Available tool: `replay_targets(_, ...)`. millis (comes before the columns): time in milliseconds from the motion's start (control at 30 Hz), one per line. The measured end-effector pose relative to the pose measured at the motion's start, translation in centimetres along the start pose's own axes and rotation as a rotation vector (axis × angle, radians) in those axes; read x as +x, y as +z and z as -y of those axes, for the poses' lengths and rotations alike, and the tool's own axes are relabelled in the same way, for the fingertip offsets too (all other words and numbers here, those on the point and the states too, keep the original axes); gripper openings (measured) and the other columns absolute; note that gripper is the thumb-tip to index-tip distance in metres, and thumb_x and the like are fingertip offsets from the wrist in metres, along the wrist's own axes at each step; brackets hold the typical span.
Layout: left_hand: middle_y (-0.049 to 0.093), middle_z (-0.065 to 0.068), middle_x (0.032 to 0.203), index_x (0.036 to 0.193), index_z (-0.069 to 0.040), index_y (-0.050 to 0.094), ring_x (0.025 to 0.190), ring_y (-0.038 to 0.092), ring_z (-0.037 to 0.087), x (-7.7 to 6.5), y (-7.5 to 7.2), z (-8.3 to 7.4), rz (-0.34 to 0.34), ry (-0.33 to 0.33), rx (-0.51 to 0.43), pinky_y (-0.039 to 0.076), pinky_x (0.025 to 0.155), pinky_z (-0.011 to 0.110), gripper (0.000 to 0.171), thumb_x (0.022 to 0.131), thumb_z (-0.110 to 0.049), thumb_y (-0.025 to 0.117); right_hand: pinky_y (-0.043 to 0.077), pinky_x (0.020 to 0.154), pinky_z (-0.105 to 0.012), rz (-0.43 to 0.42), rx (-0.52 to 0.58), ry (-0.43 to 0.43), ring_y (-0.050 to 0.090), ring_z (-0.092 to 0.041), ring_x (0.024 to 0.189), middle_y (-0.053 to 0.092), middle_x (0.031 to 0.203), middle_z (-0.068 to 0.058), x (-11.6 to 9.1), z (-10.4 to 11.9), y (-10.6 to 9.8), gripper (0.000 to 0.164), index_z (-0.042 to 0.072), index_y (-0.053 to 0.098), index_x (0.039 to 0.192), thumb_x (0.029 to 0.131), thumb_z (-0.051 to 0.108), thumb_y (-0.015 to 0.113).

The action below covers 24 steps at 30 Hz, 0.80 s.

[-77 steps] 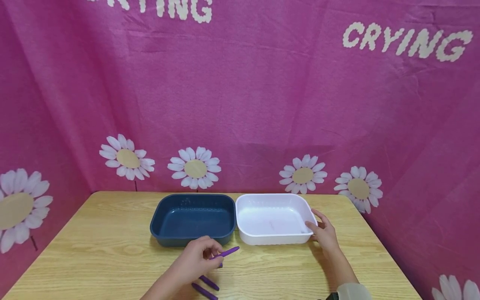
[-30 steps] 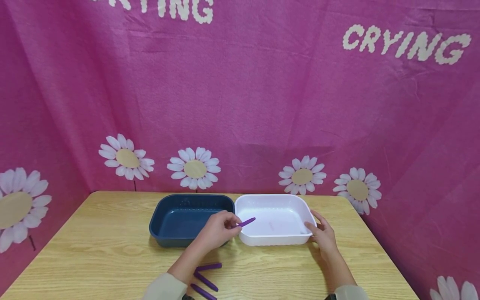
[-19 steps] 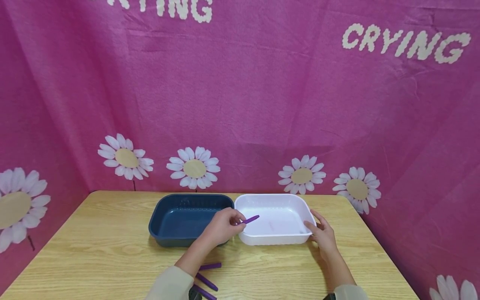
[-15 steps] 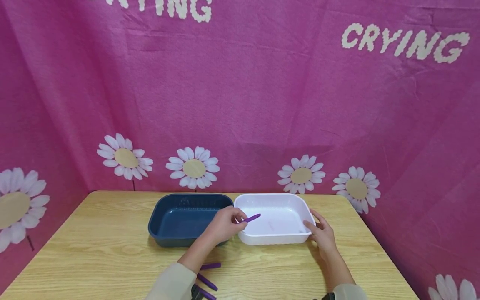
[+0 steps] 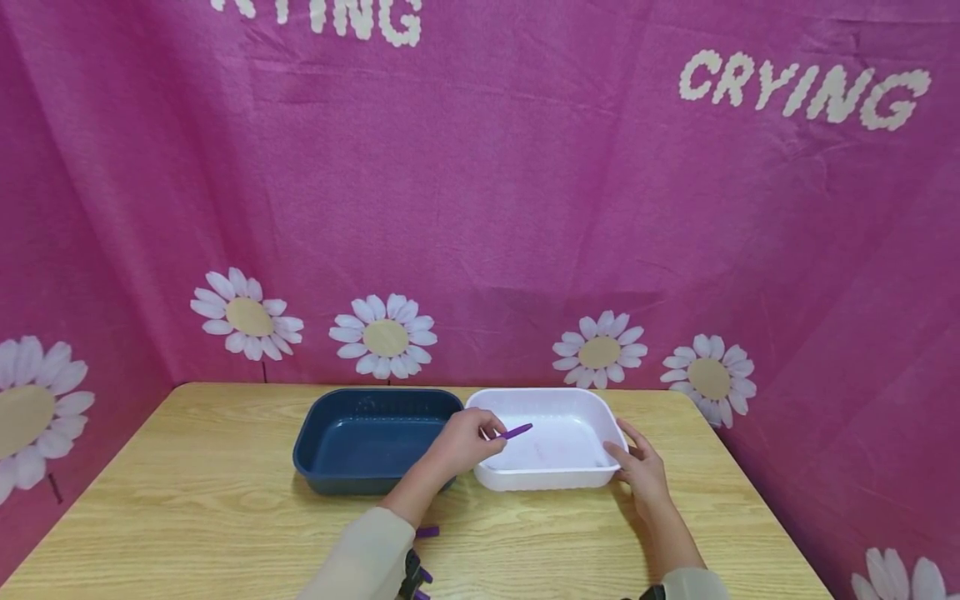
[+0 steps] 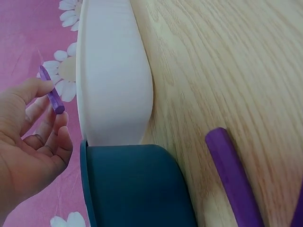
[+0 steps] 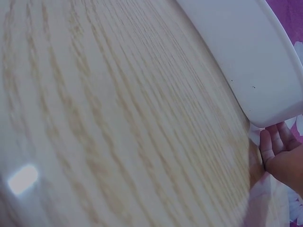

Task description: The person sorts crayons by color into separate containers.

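My left hand [image 5: 463, 442] pinches a purple crayon [image 5: 519, 431] between thumb and fingertips, over the left side of the white tray [image 5: 551, 480]. In the left wrist view the crayon [image 6: 52, 92] is six-sided, with one end clear of the fingers. At the tray's right wall, my right hand [image 5: 645, 473] grips the rim, thumb inside and fingers outside. The right wrist view shows fingers of that hand [image 7: 281, 153] against the outer corner. Loose purple crayons [image 5: 428, 532] lie on the table, partly hidden by my left sleeve.
A dark blue tray [image 5: 367, 485] stands against the white one on its left, under my left forearm. Both sit on a wooden table [image 5: 187, 500]. Behind the table hangs a pink cloth [image 5: 487, 208] with daisies and lettering.
Holding the crayon, my left hand has moved right and away from me, from above the table to over the white tray. My right hand stays on the rim.
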<state>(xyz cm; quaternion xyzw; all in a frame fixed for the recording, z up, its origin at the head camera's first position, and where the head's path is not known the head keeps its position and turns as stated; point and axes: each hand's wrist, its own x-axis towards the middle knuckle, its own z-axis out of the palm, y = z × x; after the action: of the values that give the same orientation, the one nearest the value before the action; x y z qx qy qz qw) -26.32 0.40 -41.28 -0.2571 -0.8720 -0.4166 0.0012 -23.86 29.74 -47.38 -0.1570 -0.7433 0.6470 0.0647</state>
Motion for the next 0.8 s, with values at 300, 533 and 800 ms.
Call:
replay_targets(300,0.063,0.004,0.077,0.088,-0.005,0.071,0.070,0.053,0.012,1.1,1.0,0.2,0.008,0.002,0.011,0.043,0.062,0.022,0.011,0.079,-0.013,0.069,0.050,0.067,-0.019,-0.020,0.011,-0.021,0.057,-0.004,0.080,0.044,0.134,-0.024,-0.2,-0.3,0.2,0.059,0.013,0.037,0.143,0.090,0.022,0.061)
replay_targets(533,0.062,0.004,0.076,0.087,-0.005,0.070,0.070,0.051,0.012,1.3,1.6,-0.1,0.031,-0.029,-0.002,0.042,0.062,0.022,0.011,0.079,-0.013,0.070,0.049,0.069,-0.017,-0.011,0.011,-0.010,0.056,-0.004,0.084,0.040,0.139,-0.024,-0.3,-0.3,0.3,0.060,0.015,0.035,0.145,0.091,0.026,0.060)
replay_targets(800,0.061,0.003,0.074,0.086,-0.005,0.071,0.069,0.049,0.010,2.1,2.9,-0.1,0.039,-0.025,0.010,0.041,0.062,0.022,0.009,0.079,-0.011,0.069,0.047,0.070,-0.016,-0.009,0.027,-0.010,0.055,-0.004,0.086,0.038,0.142,-0.023,-0.4,-0.1,0.1,0.062,0.016,0.033,0.145,0.091,0.029,0.060)
